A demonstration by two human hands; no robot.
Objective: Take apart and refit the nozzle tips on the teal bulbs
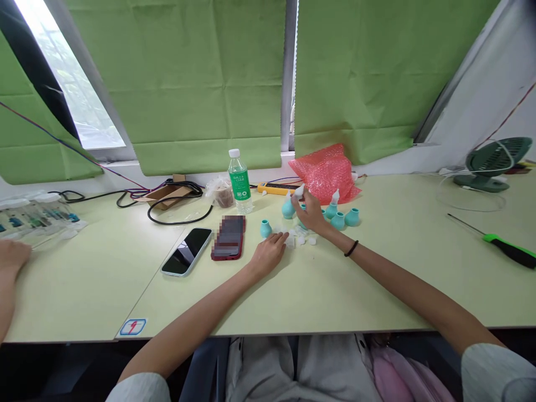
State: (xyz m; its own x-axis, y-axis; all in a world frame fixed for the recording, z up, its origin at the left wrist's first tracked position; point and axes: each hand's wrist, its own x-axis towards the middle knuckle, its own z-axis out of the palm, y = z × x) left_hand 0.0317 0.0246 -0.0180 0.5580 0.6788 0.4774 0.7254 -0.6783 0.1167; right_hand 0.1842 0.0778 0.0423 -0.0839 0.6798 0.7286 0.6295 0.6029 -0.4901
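My right hand is closed in a pinch on a whitish pointed nozzle, raised just above the teal rubber bulbs. Flat on the table, my left hand has its fingers stretched out beside small translucent plastic pieces; whether its fingertips touch one I cannot tell. A lone teal bulb with an open neck stands just beyond those fingers. Right of my right hand are several more teal bulbs, some open-necked. One bulb carries a clear pointed nozzle. My right hand partly hides the bulbs behind it.
Two phones lie left of my left hand. Behind them stand a water bottle and a coiled black cable. A red bubble-wrap bag is at the back, a screwdriver at right. Another person's hand is far left.
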